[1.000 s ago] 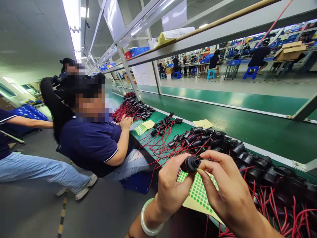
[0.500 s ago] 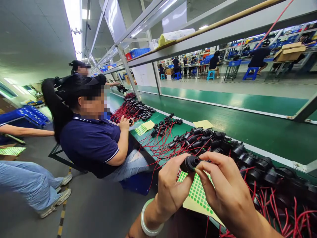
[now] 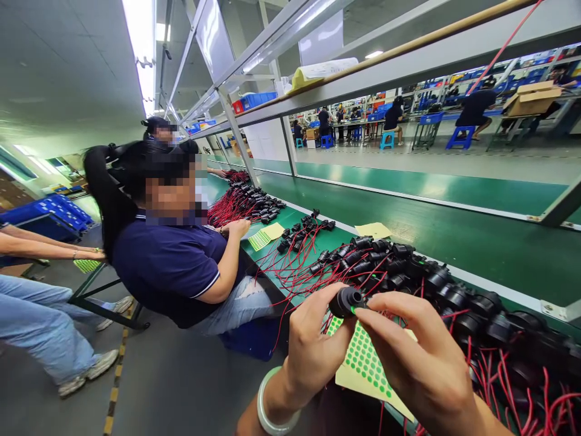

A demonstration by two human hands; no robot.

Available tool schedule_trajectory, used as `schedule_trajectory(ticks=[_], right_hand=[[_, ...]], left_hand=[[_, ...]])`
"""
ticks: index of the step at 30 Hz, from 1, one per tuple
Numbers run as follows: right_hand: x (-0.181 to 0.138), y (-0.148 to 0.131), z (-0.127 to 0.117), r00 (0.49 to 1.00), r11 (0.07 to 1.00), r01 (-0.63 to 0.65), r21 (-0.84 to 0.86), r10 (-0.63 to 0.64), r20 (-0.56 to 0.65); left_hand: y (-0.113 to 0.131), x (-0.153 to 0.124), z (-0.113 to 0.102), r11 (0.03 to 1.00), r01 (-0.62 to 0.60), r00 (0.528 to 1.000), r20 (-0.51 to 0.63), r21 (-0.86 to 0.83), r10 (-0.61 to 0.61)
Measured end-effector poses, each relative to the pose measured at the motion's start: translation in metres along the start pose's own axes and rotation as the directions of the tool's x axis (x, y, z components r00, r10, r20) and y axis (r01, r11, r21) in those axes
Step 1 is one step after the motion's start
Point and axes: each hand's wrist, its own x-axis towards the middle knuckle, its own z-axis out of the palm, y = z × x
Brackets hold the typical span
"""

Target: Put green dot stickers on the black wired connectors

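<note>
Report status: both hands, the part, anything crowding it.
Left hand grips black connector. Right hand fingertip presses green dot on it. Sticker sheet beneath; connector pile close behind.

Green-topped desk (image 3: 454, 239) running from 5 o'clock toward 10 o'clock. Black connectors with red wires (image 3: 436, 290) are lying heaped on it at 4 o'clock; a smaller cluster (image 3: 302, 230) is sitting near centre, and a further bundle (image 3: 240, 203) is resting at 10 o'clock. Sheets of green dot stickers are lying at 6 o'clock (image 3: 363, 363) and near centre (image 3: 265, 236); a plain yellow sheet (image 3: 373, 230) is lying just beside the cluster.
</note>
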Motion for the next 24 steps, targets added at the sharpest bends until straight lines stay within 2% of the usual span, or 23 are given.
schedule_trajectory(ticks=[4, 7, 13, 18, 21, 24], right_hand=[[-0.007, 0.008, 0.006, 0.992, 0.992, 0.126, -0.010, -0.126, 0.001], [-0.012, 0.015, 0.007, 0.989, 0.989, 0.148, 0.010, -0.148, -0.019], [-0.010, 0.012, 0.006, 0.997, 0.990, -0.061, 0.125, 0.066, -0.037], [0.005, 0.003, 0.018, 0.957, 0.916, -0.261, 0.304, 0.286, -0.039], [0.006, 0.004, 0.026, 0.936, 0.857, -0.332, 0.394, 0.351, 0.024], [0.002, 0.008, 0.026, 0.926, 0.817, -0.369, 0.444, 0.361, 0.106]], left_hand=[[0.001, -0.001, -0.002, 0.998, 0.042, 0.999, 0.018, -0.050, -0.041], [0.002, -0.002, -0.005, 0.991, 0.097, 0.994, 0.054, -0.088, -0.093], [0.002, -0.001, -0.007, 0.994, 0.086, 0.996, 0.019, -0.069, -0.085], [0.002, -0.001, -0.005, 1.000, -0.016, 1.000, 0.009, 0.003, 0.016], [0.002, -0.002, -0.006, 0.999, -0.030, 0.999, 0.012, 0.016, 0.029], [-0.001, -0.002, -0.007, 0.999, 0.035, 0.998, 0.047, -0.012, -0.034]])
